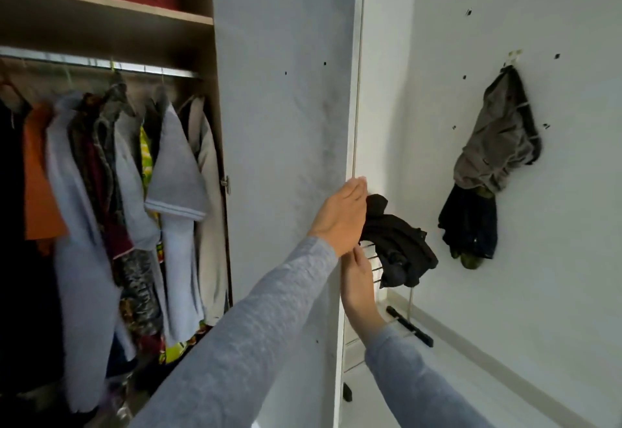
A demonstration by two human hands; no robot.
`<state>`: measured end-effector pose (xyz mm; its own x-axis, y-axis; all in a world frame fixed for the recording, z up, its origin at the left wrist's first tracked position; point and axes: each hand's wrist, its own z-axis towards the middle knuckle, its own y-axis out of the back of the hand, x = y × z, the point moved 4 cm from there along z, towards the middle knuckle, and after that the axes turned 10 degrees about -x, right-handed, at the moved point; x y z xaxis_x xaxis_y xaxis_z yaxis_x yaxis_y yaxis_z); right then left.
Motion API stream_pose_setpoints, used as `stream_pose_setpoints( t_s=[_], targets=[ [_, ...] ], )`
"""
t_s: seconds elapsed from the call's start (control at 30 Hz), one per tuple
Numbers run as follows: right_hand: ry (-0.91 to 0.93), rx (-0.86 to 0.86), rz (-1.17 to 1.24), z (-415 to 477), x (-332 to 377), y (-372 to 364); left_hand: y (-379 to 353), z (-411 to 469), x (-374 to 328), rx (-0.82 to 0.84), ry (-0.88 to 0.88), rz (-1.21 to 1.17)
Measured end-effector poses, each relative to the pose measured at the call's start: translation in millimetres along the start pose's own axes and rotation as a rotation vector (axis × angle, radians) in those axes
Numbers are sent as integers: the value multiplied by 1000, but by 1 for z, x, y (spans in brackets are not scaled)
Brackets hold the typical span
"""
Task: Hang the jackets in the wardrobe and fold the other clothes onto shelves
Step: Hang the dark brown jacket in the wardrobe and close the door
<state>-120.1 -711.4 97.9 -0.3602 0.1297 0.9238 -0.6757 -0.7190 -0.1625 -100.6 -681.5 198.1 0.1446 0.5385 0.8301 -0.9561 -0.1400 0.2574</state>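
Wardrobe (101, 165) of hung stuff on your left; past the door (286, 145), your left grip (340, 215) is flat and empty, right grip (358, 279) loose below it; black garment (400, 242) draped on the rack (410, 306), just right of both, left grip nearer.

Both grey-sleeved arms stretch forward, side by side.
The left hand (341, 215), the higher one, shows its back with fingers straight and together; the right hand (358, 284) sits just below it, fingers pointing up, tips partly behind the left wrist.
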Motion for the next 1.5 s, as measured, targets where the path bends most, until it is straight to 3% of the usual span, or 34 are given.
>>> stream_pose_setpoints(
  t_s=[0.2, 0.33, 0.47, 0.77, 1.03, 1.37, 1.5],
  targets=[
    [39, -17, 34, -46, 14, -16, 6, -41, 21, -44, -43, 35],
    [116, 53, 93, -95, 15, -48, 2, -91, 52, -45, -26, -16],
    [214, 125, 127, -140, 20, -92, 7, -148, 92, -152, -22, -114],
    [435, 425, 111, -208, 31, -203, -27, -263, 179, -61, 200, -131],
    [549, 557, 66, -173, 22, -307, -90, -300, 249, -50, 463, -164],
    [872, 304, 61, -50, 36, -406, -200, -318, 296, -300, 809, -149],
    [991, 301, 8, -26, 46, -438, -239, -329, 303, -330, 926, -166]
  ],
)
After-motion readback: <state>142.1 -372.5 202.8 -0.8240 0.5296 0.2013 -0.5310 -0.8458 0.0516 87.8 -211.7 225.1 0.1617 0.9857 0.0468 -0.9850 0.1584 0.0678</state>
